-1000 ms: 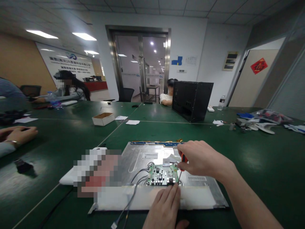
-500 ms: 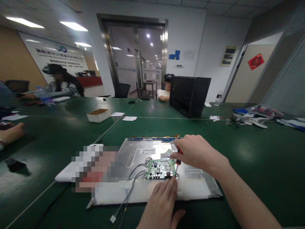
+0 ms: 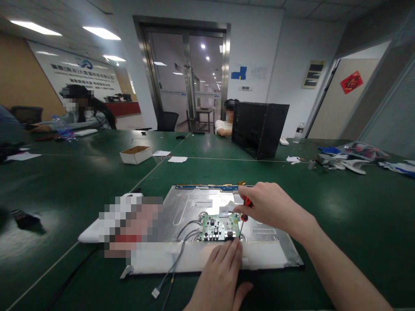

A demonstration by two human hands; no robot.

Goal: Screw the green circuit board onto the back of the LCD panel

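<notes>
My right hand (image 3: 259, 201) is wrapped round the red-and-black handle of a screwdriver (image 3: 247, 209). The thin shaft slants down to the lower right corner of a green circuit board (image 3: 218, 226). That board lies on the silver metal back of a display panel (image 3: 184, 207), which rests flat on the table. My left hand (image 3: 222, 268) lies flat, fingers stretched forward, over the panel's white lower strip (image 3: 269, 255); its fingertips reach the board's lower right edge, close to the screwdriver tip. Grey cables (image 3: 183, 246) run from the board's left side to a loose white connector (image 3: 155, 293).
Left of the panel lies a white object (image 3: 94, 229), partly pixelated. Farther back on the green table (image 3: 324, 207) stand an open cardboard box (image 3: 136, 155) and a black computer case (image 3: 259, 129). Assorted parts (image 3: 343, 162) lie at right. Two people sit across the table.
The screwdriver handle has tilted a little and more of its red part shows in my right hand. My left hand stays in place. At far left, another person's hand has left the view.
</notes>
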